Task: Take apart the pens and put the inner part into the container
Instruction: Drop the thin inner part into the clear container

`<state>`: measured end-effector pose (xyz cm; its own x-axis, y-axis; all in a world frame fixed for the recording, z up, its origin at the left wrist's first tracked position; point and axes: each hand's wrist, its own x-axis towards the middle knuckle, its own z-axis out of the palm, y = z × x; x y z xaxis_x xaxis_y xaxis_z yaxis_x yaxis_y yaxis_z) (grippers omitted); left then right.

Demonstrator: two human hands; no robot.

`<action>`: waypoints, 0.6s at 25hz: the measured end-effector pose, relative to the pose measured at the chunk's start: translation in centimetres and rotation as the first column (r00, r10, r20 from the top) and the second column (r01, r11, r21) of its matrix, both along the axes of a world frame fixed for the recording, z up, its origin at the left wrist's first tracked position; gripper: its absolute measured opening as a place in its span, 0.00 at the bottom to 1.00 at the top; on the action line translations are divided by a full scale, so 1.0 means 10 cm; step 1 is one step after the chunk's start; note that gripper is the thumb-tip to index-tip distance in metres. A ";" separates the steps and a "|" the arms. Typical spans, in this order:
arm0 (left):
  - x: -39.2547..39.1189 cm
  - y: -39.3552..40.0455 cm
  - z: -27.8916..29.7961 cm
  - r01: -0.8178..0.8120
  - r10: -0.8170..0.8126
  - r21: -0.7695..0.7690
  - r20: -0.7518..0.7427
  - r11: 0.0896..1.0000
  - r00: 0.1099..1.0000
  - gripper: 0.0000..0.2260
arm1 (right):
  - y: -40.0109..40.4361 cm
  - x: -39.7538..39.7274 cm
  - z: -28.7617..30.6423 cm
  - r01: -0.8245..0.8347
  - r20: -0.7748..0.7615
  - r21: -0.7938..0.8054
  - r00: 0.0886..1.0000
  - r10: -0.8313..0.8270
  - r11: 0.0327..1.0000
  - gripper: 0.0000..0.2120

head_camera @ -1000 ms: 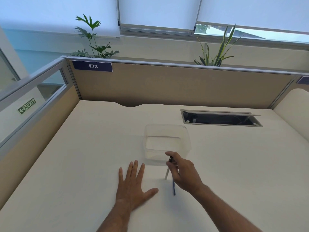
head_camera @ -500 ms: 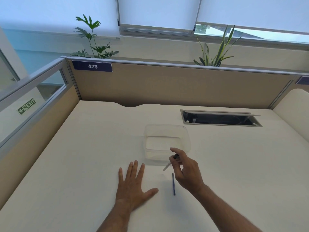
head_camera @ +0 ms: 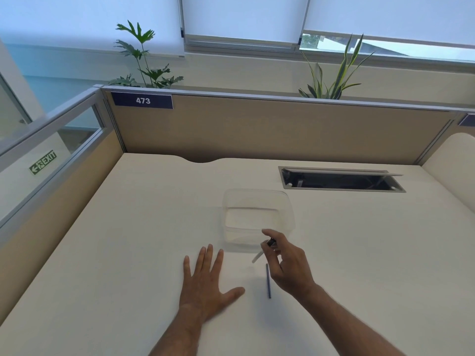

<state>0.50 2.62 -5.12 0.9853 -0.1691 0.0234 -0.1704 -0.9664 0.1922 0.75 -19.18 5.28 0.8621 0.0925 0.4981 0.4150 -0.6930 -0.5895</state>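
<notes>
A clear plastic container (head_camera: 258,201) stands in the middle of the desk, with nothing visible inside. My right hand (head_camera: 289,263) hovers just in front of its near wall and pinches a white pen (head_camera: 257,257) with a dark end, tilted down to the left. A thin blue pen part (head_camera: 268,281) lies on the desk below that hand, pointing toward me. My left hand (head_camera: 208,281) rests flat on the desk, fingers spread, to the left of the blue part and holding nothing.
The cream desk (head_camera: 128,240) is walled by tan partitions (head_camera: 257,129) at the back and left. An open cable slot (head_camera: 341,179) is cut into the desk at the back right. Two plants stand behind the partition.
My right hand has lifted the white pen off the desk and moved it up toward the container's near wall. The blue part stayed on the desk. My left hand has not moved.
</notes>
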 end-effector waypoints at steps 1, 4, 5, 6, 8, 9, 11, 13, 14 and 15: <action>0.00 0.00 0.00 0.001 -0.001 -0.001 -0.006 1.000 1.000 0.48 | -0.01 0.01 0.01 0.006 0.014 0.016 1.000 -0.006 1.000 0.15; 0.00 0.00 0.00 0.000 0.000 0.001 -0.013 1.000 1.000 0.47 | -0.02 0.03 0.03 0.007 0.063 0.050 0.998 -0.011 0.999 0.14; 0.00 0.00 0.01 -0.001 0.001 0.003 -0.012 1.000 1.000 0.47 | -0.02 0.03 0.03 0.009 0.078 0.061 0.997 -0.014 0.998 0.14; 0.00 -0.01 0.01 -0.002 0.002 0.004 -0.012 1.000 1.000 0.47 | -0.02 0.03 0.03 0.014 0.090 0.071 0.996 -0.020 0.997 0.15; 0.00 -0.01 0.02 0.001 -0.001 0.003 -0.020 1.000 1.000 0.47 | -0.02 0.02 0.02 0.019 0.091 0.078 0.996 -0.026 0.997 0.15; -0.01 -0.01 0.03 0.003 -0.002 0.002 -0.023 1.000 1.000 0.47 | -0.02 0.01 0.00 0.015 0.074 0.063 0.997 -0.019 0.998 0.15; -0.01 0.00 0.03 0.002 -0.002 -0.004 -0.032 1.000 0.999 0.47 | -0.01 0.00 -0.03 -0.010 -0.008 -0.020 1.000 0.010 1.000 0.14; -0.01 0.00 0.03 0.001 -0.001 -0.001 -0.029 1.000 1.000 0.47 | 0.00 -0.01 -0.05 -0.036 -0.061 -0.082 0.998 0.031 0.996 0.13; -0.01 0.00 0.04 0.001 -0.001 -0.001 -0.026 1.000 1.000 0.47 | 0.00 -0.01 -0.05 -0.036 -0.051 -0.079 0.998 0.032 0.996 0.13; -0.01 0.00 0.04 0.000 0.000 -0.006 -0.028 1.000 1.000 0.47 | 0.00 -0.01 -0.04 -0.030 -0.038 -0.059 0.999 0.028 0.998 0.14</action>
